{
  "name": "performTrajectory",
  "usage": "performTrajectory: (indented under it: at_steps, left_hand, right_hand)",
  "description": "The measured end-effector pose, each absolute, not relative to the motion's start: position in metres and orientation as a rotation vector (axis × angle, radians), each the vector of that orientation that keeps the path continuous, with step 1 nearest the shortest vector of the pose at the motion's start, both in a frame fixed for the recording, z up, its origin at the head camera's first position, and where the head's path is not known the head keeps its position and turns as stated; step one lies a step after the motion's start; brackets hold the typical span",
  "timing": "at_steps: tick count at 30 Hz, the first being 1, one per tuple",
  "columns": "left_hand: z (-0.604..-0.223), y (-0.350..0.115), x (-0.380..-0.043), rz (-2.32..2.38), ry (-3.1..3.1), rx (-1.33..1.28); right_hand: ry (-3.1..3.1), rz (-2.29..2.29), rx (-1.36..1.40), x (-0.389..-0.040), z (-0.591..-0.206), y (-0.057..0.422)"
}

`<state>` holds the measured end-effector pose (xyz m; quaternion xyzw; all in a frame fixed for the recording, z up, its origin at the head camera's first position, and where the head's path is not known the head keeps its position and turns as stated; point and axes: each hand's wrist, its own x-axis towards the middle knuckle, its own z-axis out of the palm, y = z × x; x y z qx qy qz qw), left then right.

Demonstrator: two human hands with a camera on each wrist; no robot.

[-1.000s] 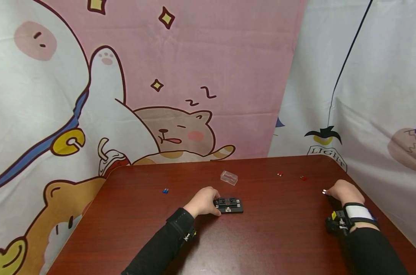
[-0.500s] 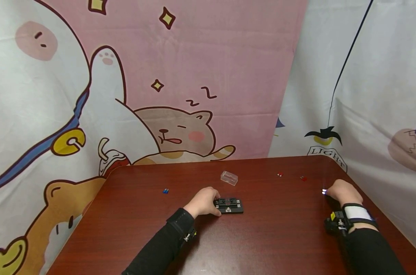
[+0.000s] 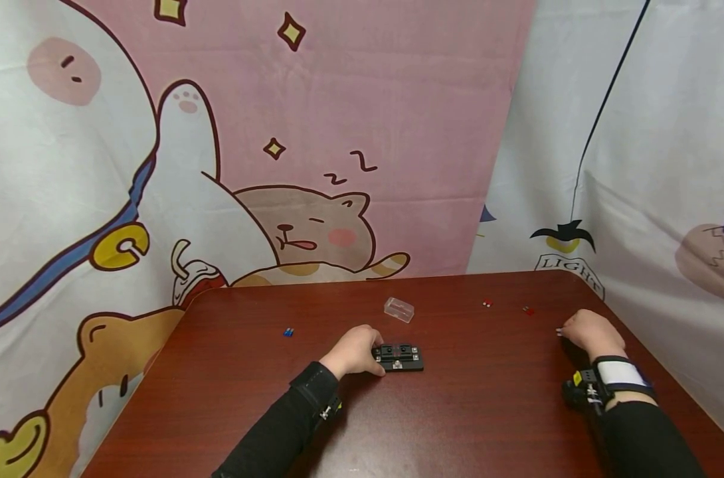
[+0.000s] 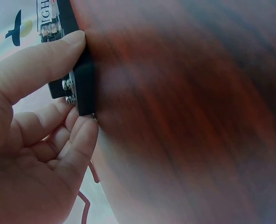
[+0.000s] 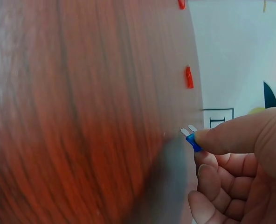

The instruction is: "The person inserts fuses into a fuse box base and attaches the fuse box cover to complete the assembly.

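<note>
A black fuse block (image 3: 400,357) with metal screw terminals lies on the table, and my left hand (image 3: 354,352) grips its left end. In the left wrist view, the thumb presses on the top of the fuse block (image 4: 86,86) while the other fingers curl at its end. Over the table's right side, my right hand (image 3: 595,334) pinches a blue blade fuse (image 5: 192,141) between thumb and index finger. Its two silver prongs point out past the fingertips. In the head view only the prongs show; the fingers hide the blue body.
Behind the fuse block lies a clear plastic cover (image 3: 399,309). One blue fuse (image 3: 288,332) rests at the left. Two red fuses lie toward the back right, one red fuse (image 3: 487,303) left of the other red fuse (image 3: 529,310). A printed cloth hangs behind the table (image 3: 469,411).
My right hand has shifted slightly left and away from me with the blue fuse. The left hand and the fuse block have stayed in place.
</note>
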<state>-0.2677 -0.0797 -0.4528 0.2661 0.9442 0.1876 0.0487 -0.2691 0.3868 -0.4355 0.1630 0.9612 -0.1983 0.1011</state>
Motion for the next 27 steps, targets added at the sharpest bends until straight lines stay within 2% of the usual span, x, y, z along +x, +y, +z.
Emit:
performTrajectory:
  at_steps: [14, 27]
  left_hand:
    - [-0.453, -0.079, -0.269, 0.573, 2.866, 0.808]
    - [-0.453, -0.080, -0.269, 0.593, 2.854, 0.790]
  right_hand:
    - [2.949, -0.666, 0.244, -0.274, -0.428, 0.352]
    - [3.021, -0.725, -0.012, -0.284, -0.429, 0.293]
